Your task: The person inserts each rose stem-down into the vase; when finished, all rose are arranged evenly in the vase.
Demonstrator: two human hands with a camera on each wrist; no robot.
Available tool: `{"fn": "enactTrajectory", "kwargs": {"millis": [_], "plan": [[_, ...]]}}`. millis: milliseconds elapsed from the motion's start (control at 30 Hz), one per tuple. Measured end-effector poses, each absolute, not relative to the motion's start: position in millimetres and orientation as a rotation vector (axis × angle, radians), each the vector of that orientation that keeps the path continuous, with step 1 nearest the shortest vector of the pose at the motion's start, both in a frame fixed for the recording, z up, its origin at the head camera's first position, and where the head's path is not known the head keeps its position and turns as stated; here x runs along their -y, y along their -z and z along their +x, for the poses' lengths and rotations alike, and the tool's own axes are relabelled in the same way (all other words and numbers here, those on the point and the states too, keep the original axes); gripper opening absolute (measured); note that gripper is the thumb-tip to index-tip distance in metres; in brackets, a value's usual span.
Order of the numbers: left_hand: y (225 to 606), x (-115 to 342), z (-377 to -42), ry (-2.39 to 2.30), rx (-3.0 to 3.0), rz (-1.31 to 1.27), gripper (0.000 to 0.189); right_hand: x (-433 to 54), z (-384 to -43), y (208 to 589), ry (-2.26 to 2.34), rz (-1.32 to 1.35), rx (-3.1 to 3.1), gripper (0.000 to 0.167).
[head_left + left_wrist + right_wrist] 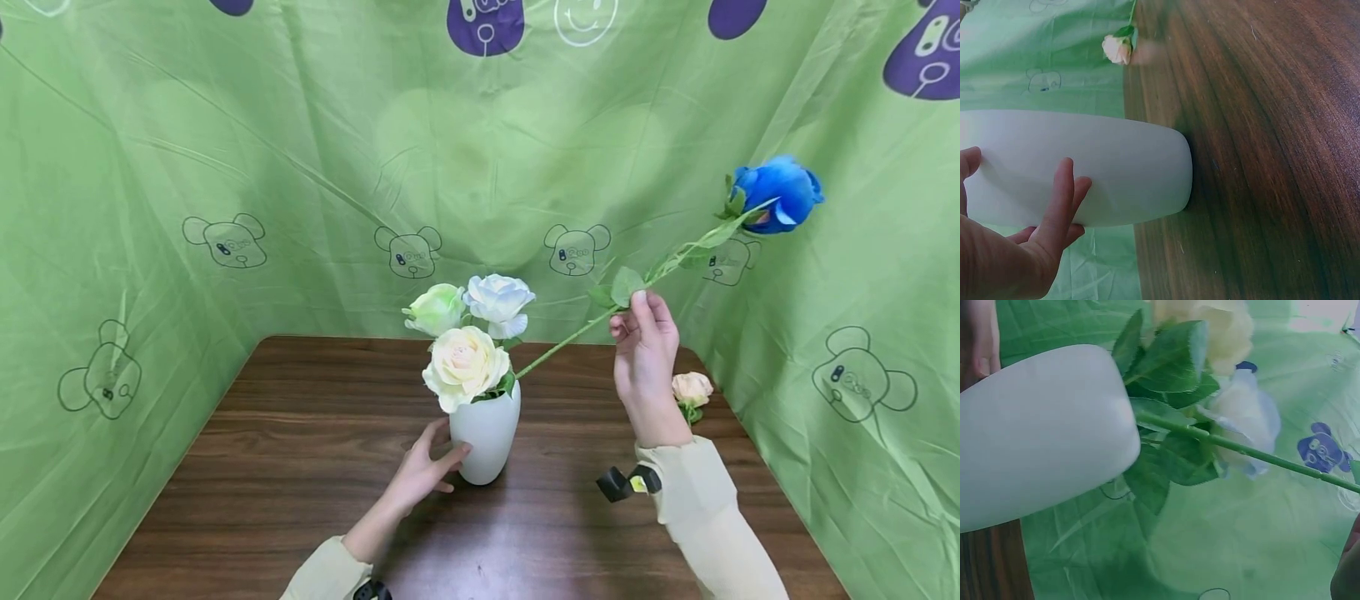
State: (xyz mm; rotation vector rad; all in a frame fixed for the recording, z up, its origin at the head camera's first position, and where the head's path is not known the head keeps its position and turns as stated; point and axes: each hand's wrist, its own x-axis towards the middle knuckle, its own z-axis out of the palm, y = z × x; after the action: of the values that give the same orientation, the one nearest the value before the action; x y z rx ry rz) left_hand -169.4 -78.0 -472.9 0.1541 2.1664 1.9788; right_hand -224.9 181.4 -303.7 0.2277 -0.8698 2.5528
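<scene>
A white vase [486, 437] stands upright on the table, holding a cream rose [467, 365], a pale green rose [437, 308] and a pale blue-white rose [498, 302]. Around the vase's left side, my left hand [422, 471] has its thumb and fingers spread on the wall, also visible in the left wrist view. My right hand [647, 354] pinches the stem of a blue rose [780, 196] about midway, near a leaf. That stem [1260, 455] slants, bloom up to the right, its lower end at the vase's mouth, where leaves partly cover it.
A peach rose [692, 389] lies on the brown wooden table [300, 433] at the right, beyond my right wrist. Green printed cloth [322, 167] hangs behind the table and at both sides.
</scene>
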Motion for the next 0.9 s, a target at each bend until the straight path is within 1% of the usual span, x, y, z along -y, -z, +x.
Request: {"fn": "enactTrajectory", "kwargs": {"millis": [233,467,533,667,800,900], "plan": [[474,78,-169,-1.982,-2.171,0.156,0.067,-162,-223,312,-2.425,0.405,1.082,0.005],[474,77,-169,-1.979,-2.174,0.157,0.067,-143,-219,324,-2.143,0.581,1.443,0.017],[474,77,-170,-1.978,-2.176,0.157,0.066,-138,-219,327,-2.049,0.624,1.558,0.015],[476,78,-171,-1.976,-2.181,0.159,0.066,-128,-213,325,-1.911,0.617,1.795,0.004],[475,78,-170,-1.980,-2.169,0.159,0.067,-119,-202,321,-1.828,0.584,1.993,0.005],[468,78,-167,-1.994,-2.145,0.170,0.066,-116,-201,327,-1.801,0.610,2.076,0.006]]}}
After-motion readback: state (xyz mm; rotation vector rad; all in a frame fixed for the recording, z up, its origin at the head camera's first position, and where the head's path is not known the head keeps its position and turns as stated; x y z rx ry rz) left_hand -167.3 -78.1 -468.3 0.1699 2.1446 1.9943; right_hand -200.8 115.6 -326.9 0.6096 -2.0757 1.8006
